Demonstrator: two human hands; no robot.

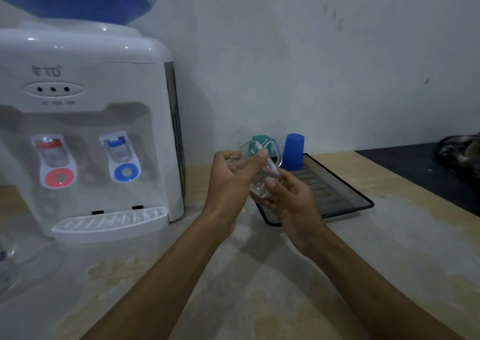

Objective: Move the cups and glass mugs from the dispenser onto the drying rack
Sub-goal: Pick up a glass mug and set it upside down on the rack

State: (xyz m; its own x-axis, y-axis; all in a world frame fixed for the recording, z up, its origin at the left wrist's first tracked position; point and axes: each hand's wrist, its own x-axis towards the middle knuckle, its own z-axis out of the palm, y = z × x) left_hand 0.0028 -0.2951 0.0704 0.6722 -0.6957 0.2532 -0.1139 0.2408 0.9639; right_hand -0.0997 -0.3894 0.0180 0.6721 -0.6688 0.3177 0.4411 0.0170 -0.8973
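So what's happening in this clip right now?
A person holds a clear glass mug in both hands, left hand and right hand, in the air between the water dispenser and the drying rack. A blue cup and a green cup already stand upside down at the rack's far end.

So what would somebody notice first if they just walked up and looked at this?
Probably the clear glass mug tilted in mid-air in the middle, held by both the left hand and the right hand. Next comes the big white water dispenser on the left with its red and blue taps. Behind the hands, a blue cup and a green cup stand upside down on the black drying rack.
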